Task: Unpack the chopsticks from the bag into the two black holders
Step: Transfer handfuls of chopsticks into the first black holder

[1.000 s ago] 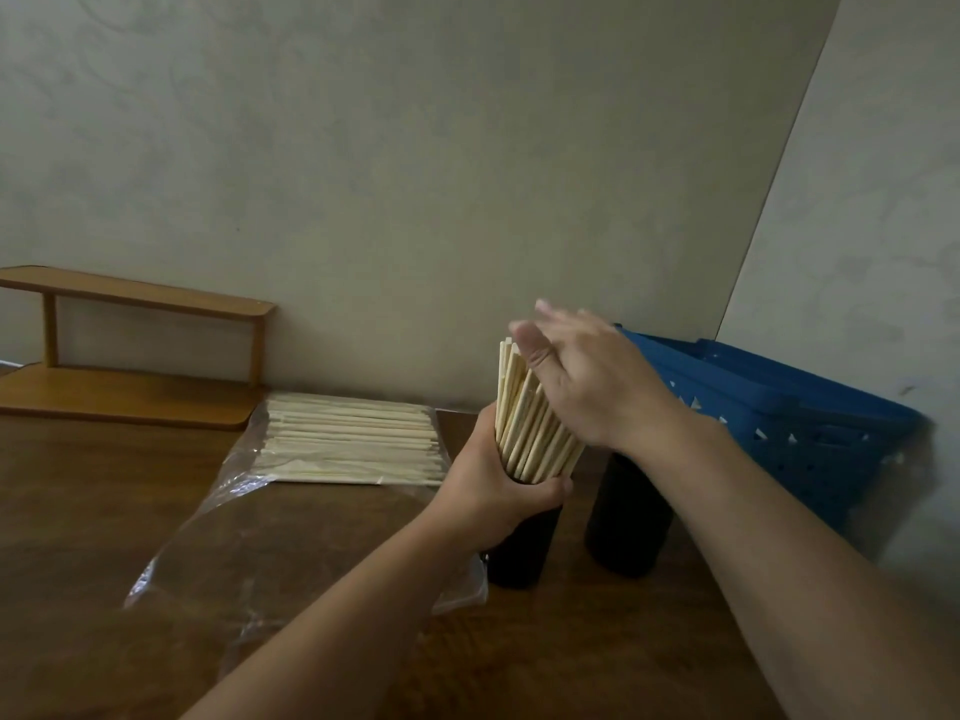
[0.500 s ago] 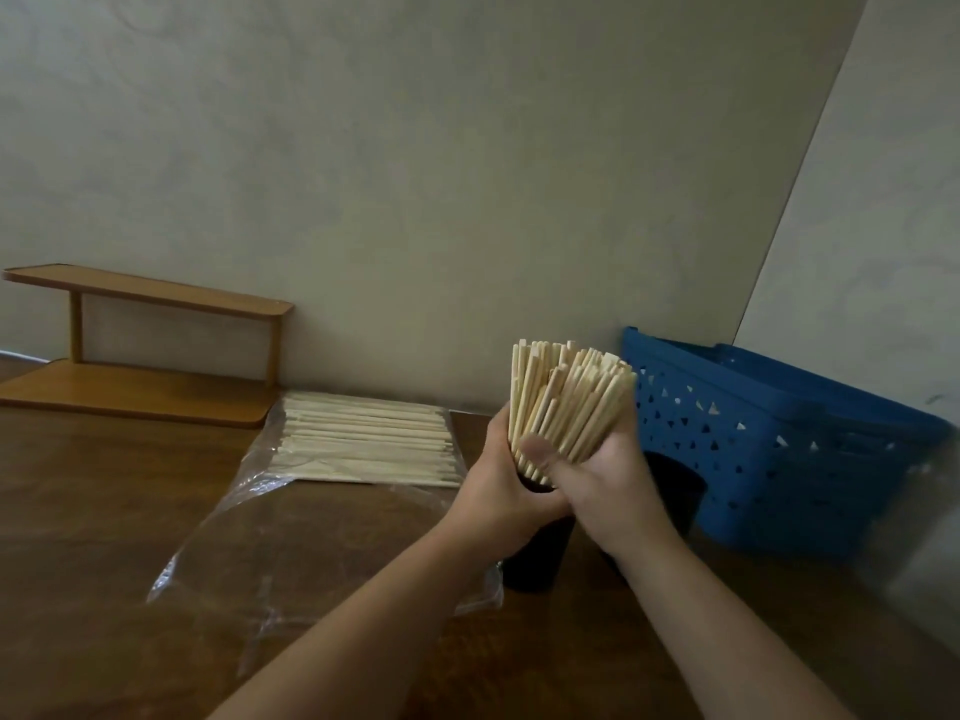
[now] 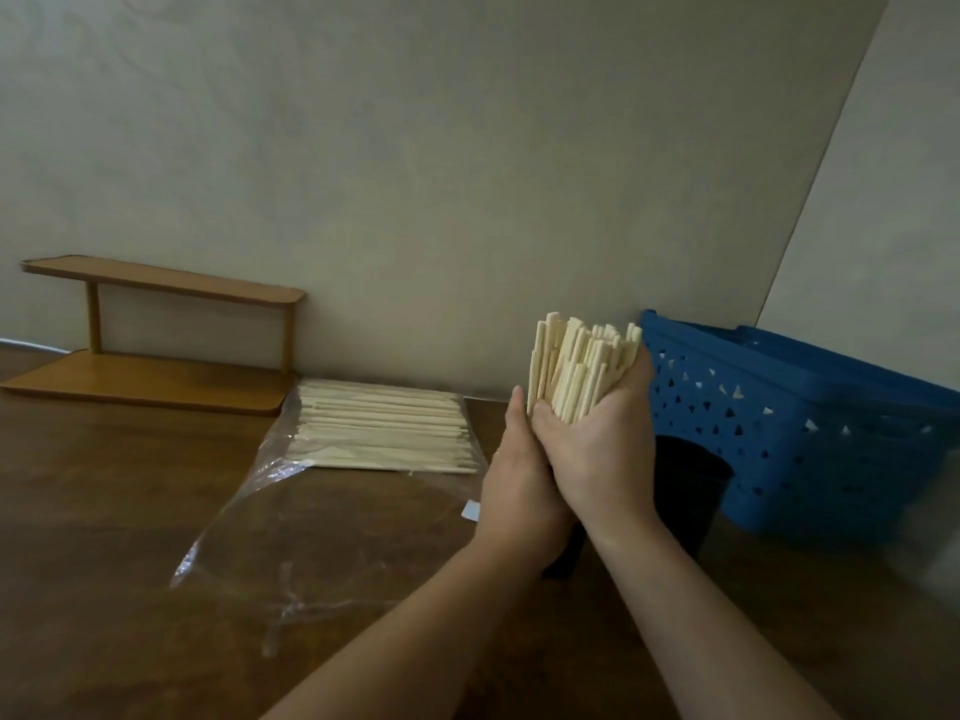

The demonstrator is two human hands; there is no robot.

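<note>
Head view: both hands are working one bundle of pale wooden chopsticks [image 3: 582, 371], standing fanned and tilted in the near black holder [image 3: 563, 556], mostly hidden behind the wrists. Left hand [image 3: 519, 491] is wrapping the holder's upper part and the bundle's base; right hand [image 3: 597, 459] is cupping the bundle from the right, fingers curled round the sticks. Both grips are closed on the load. Second black holder [image 3: 691, 491] is standing just right, against the blue perforated plastic basket [image 3: 810, 423]; whether it is holding anything cannot be told. Clear plastic bag [image 3: 322, 522] is lying flat on the brown wooden surface [image 3: 104, 511], a layer of chopsticks remaining inside. Step in hand, as judged: seating the first bundle. Next move is calling for squaring the sticks upright, releasing, then reaching into the bag for the second holder's share.
</note>
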